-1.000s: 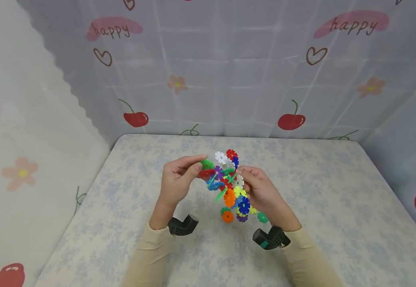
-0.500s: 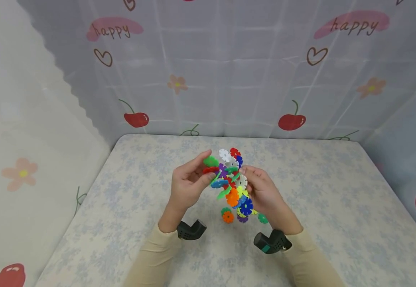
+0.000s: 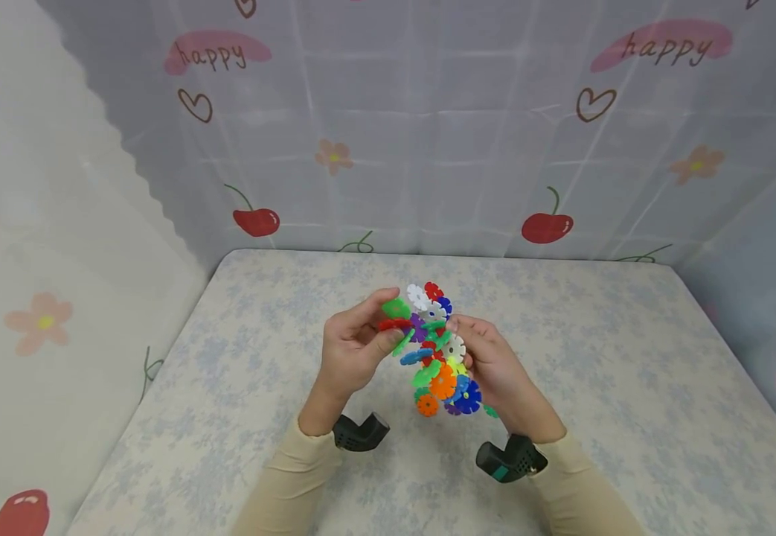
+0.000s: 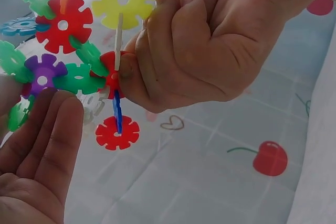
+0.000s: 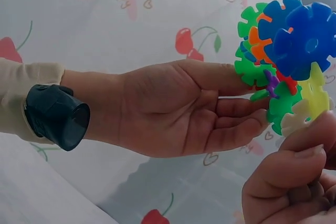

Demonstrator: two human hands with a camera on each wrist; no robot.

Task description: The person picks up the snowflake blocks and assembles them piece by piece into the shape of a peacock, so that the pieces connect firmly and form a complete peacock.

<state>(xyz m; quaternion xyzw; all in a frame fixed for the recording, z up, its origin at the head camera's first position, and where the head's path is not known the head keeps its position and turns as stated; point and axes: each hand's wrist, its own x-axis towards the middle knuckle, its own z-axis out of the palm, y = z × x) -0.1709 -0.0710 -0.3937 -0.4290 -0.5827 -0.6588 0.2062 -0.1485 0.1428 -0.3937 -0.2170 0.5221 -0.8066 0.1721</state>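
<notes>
In the head view, a colourful cluster of interlocking snowflake discs (image 3: 443,381) is held above the table between both hands. My left hand (image 3: 354,350) has its thumb and fingers about the cluster's left end, at a red disc (image 3: 394,324) beneath a green disc (image 3: 396,307). From the right, my right hand (image 3: 495,365) pinches the cluster's edge. Its fingertips meet a red disc (image 4: 109,69) in the left wrist view, beside a yellow disc (image 4: 123,1). Blue discs (image 5: 310,40) stand out nearest the camera in the right wrist view. Fingers partly hide the grip points.
Loose discs lie on the table beneath the cluster, including an orange disc (image 3: 428,405) and a green disc (image 3: 491,412), partly covered from view. The pale patterned table (image 3: 260,313) meets a printed curtain (image 3: 388,201) behind it.
My left hand has come rightward, its thumb shifting from the green disc to lower at the red one. The cluster's lower end has swung down and right, covering more of the loose discs.
</notes>
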